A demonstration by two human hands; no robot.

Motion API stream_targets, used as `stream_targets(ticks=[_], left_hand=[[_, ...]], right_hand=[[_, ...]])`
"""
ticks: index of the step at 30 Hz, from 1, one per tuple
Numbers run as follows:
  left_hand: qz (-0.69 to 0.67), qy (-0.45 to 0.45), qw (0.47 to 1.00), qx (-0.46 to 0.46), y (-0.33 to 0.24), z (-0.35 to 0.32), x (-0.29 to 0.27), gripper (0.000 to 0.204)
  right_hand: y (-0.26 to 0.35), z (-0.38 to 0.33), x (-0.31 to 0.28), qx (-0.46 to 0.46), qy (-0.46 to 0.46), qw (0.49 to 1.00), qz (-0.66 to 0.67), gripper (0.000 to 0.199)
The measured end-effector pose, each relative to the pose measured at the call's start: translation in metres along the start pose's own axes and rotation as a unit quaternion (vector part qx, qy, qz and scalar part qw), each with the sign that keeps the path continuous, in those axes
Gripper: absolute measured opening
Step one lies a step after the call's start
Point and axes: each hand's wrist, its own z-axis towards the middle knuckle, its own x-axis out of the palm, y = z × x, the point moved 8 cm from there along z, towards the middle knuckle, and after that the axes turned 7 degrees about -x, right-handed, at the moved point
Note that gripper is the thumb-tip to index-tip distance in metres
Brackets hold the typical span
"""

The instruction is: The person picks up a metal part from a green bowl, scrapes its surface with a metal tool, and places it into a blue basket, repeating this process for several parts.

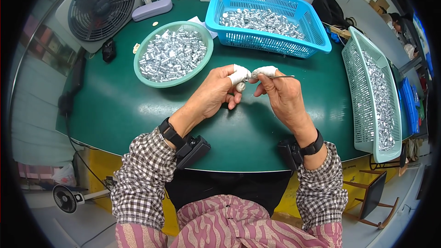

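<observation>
My left hand (216, 94) pinches a small silver part (240, 87) steady while my right hand (282, 95) grips a thin metal pick (281, 76), meeting over the green table (138, 110) near the round basket (147, 76) for easy reach.

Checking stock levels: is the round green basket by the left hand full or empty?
Nearly full. The round green basket holds a heap of small silvery metal parts reaching close to its rim.

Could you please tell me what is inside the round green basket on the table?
The round green basket is heaped with small shiny silver metal parts nearly to its rim. The heap covers the basket's bottom, so nothing beneath the top layer can be seen.
</observation>
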Motion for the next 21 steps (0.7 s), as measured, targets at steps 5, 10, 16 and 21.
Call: stream_targets(ticks=[5, 10, 16, 21], left_hand=[[0.029, -0.006, 1.0, -0.005, 0.004, 0.004, -0.002, 0.018], [0.048, -0.071, 0.996, 0.007, 0.003, 0.006, -0.013, 0.02], [0.112, -0.1, 0.988, 0.041, -0.01, -0.002, -0.006, 0.02], [0.271, -0.13, 0.953, 0.041, -0.026, -0.007, -0.003, 0.017]], right_hand=[[-0.016, -0.001, 0.002, 0.126, 0.0, 0.989, 0.076, 0.021], [-0.017, -0.001, -0.011, 0.152, -0.039, 0.986, 0.046, 0.022], [-0.02, 0.0, -0.036, 0.105, -0.126, 0.986, -0.031, 0.021], [-0.018, -0.001, -0.039, 0.096, -0.136, 0.985, -0.036, 0.02]])
